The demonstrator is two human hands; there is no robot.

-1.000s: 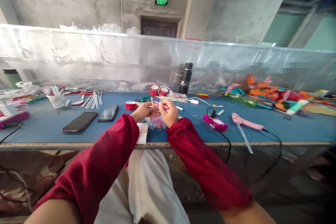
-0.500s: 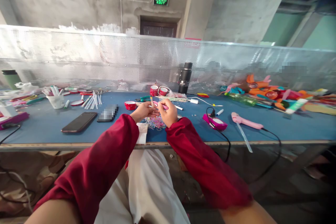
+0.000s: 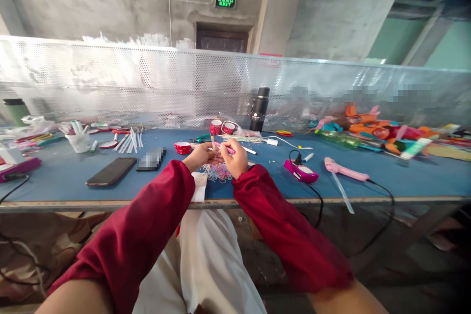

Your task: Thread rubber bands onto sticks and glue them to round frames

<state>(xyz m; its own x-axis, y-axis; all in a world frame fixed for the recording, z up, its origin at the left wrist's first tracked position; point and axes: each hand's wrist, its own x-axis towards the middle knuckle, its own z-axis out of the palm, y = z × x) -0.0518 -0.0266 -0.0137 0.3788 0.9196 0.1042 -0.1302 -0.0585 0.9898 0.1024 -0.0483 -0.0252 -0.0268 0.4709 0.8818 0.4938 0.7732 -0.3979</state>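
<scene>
Two bare hands are brought close together above a blue, flat worktop (image 3: 257, 184), near its front edge. By the left hand (image 3: 201, 155), a slim, pale stick with an orange-yellow band near its top (image 3: 212, 143) is pinched between thumb and fingers; its upper end is pointed upward. By the right hand (image 3: 237, 158), a pink, slender, pen-like object (image 3: 230, 150) is gripped between thumb and forefinger, with one end directed toward the left hand. Whether the two objects are touching cannot be told at this size.

Below the hands, a loose heap of thin, multicoloured loops (image 3: 218, 172) is spread on the worktop, with a white, flat sheet (image 3: 199, 187) placed just beside it. To the left of the left hand, a stack of red-and-white, round rolls (image 3: 182, 148) is seen. Farther left, a dark, rectangular phone (image 3: 111, 171) is laid flat. Behind the hands, a black, cylindrical flask (image 3: 259, 109) is stood upright. To the right, a magenta, box-shaped device (image 3: 301, 172) and a pink, corded glue gun (image 3: 347, 171) are placed well apart from the hands.
</scene>
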